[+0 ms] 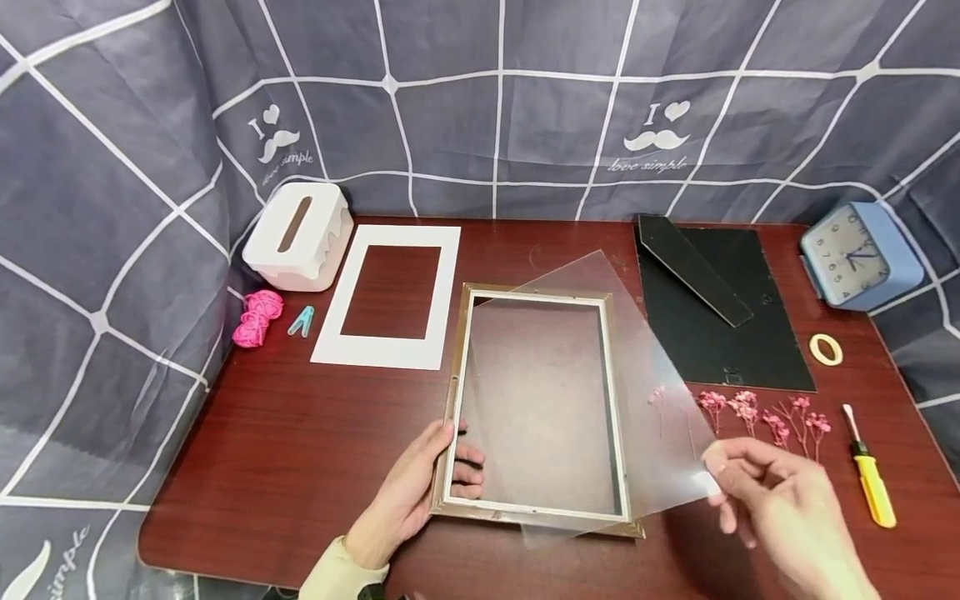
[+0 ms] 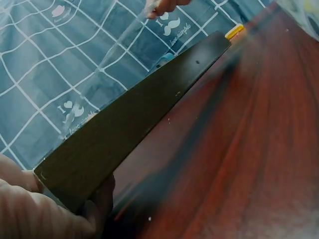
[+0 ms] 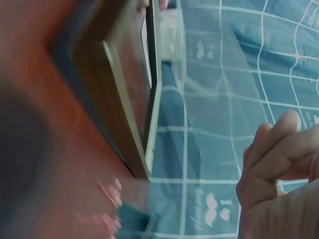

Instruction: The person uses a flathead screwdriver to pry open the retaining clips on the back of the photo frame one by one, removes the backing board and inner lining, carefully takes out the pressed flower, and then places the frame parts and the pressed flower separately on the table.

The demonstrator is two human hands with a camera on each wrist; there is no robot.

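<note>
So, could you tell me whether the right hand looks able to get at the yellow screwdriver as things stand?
Probably not freely: the right hand is pinching the clear sheet. The yellow screwdriver lies close beside it on bare table, with nothing between.

Head cam: high, looks fwd and down over whole table (image 1: pixel 300 450). Left wrist cam: very near, low at table level, looks along picture frame (image 2: pixel 124 119) edge twd backdrop. Right wrist cam: close, low, sideways. All 3 share frame and clear sheet (image 1: pixel 645 392).
</note>
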